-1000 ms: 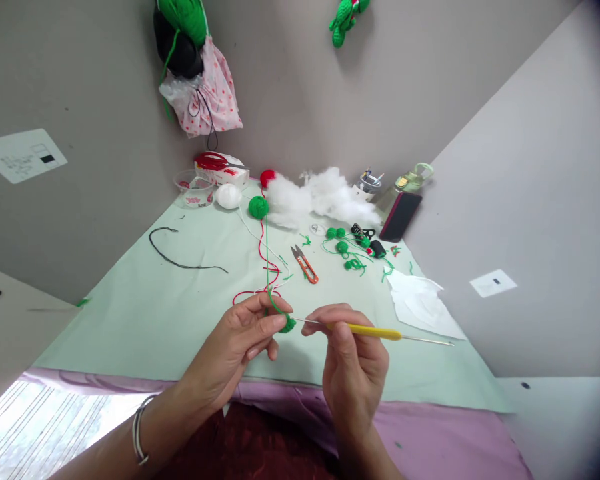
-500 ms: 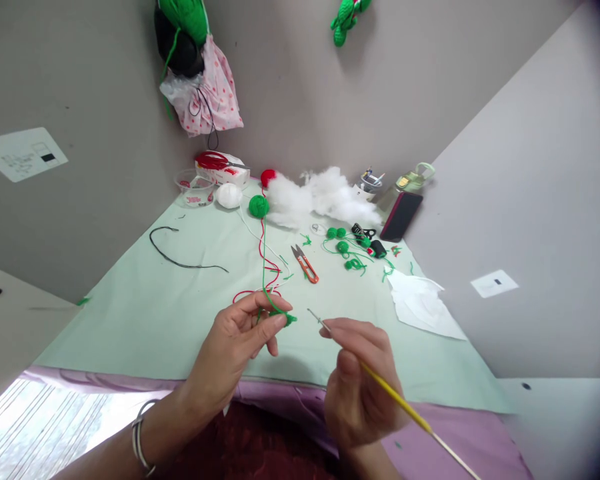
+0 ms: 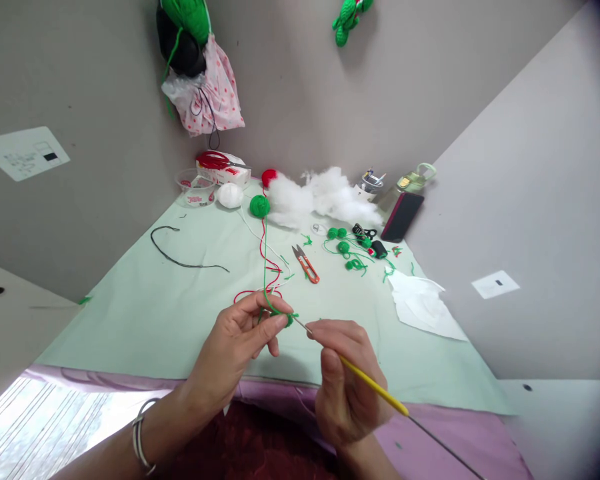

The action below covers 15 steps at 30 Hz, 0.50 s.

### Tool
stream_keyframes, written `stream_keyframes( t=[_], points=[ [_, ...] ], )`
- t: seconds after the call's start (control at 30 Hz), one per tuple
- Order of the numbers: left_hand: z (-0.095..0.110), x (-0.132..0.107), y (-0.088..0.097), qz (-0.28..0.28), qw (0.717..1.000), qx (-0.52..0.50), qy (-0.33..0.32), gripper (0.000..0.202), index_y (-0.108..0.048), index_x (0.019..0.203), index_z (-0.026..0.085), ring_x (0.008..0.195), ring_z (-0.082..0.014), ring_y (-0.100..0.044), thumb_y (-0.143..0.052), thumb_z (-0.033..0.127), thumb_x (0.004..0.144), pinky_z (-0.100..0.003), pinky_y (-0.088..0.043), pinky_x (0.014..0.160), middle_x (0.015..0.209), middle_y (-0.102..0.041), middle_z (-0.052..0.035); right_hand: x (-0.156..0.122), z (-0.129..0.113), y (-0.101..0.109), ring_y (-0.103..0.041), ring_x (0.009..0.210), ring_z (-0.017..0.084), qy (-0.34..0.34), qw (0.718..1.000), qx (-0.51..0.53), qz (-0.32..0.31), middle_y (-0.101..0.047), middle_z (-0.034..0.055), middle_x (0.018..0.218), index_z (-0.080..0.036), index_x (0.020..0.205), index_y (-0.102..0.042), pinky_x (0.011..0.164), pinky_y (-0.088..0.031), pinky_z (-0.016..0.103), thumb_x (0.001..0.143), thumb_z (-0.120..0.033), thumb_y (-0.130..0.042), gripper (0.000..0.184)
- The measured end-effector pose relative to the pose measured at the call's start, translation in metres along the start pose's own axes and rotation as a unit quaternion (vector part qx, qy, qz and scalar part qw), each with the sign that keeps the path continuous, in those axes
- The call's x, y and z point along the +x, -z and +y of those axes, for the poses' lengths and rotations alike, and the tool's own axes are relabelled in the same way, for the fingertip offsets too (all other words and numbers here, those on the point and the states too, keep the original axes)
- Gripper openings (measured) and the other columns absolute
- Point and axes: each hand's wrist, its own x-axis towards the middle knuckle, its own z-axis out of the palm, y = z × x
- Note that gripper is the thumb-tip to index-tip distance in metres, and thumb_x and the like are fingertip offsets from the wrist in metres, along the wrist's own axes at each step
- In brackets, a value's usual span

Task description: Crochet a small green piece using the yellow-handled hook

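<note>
Pulling up my feed: half a second ago the hook (image 3: 375, 387) had its tip clear of the green crochet piece (image 3: 289, 321); now the tip is back on the piece's near-right edge. I read that as hook and stitches working together again. Can't tell if the tip is through a loop; too small at this range.

Piece location: up off the cloth (image 3: 145, 327), at the left hand's fingertips, mostly covered by them.

Left hand (image 3: 243, 335): at 8–9 o'clock from the piece. Thumb and index pinch it, the lower fingers loosely curled and partly apart. Green yarn (image 3: 265, 260) runs from the index finger toward 12 and up to the green ball (image 3: 259, 206).

Right hand (image 3: 349, 397): at 4–5 from the piece. Closed pen-style on the hook, thumb and fingers together, index near the tip. Shaft's far end points to 4 o'clock.

Around: orange snips (image 3: 308, 268) between 12 and 1 of the piece, small green balls (image 3: 343, 247) between 1 and 2. Neither hand touches those.
</note>
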Motion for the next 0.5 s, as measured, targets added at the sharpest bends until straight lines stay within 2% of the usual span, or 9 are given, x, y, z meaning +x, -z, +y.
stream_keyframes(
  t=[0.5],
  points=[
    [-0.0001, 0.0018, -0.0008, -0.015, 1.0, -0.006, 0.005, 0.01, -0.081, 0.088, 0.024, 0.058, -0.0079, -0.057, -0.083, 0.033, 0.086, -0.025, -0.038, 0.055, 0.089, -0.068, 0.0014, 0.0035, -0.0002, 0.0006, -0.074, 0.085, 0.022, 0.002, 1.0, -0.006, -0.005, -0.077, 0.0067, 0.094, -0.024, 0.116, -0.072, 0.069, -0.061, 0.036, 0.105, -0.014, -0.05, 0.026]
  ],
)
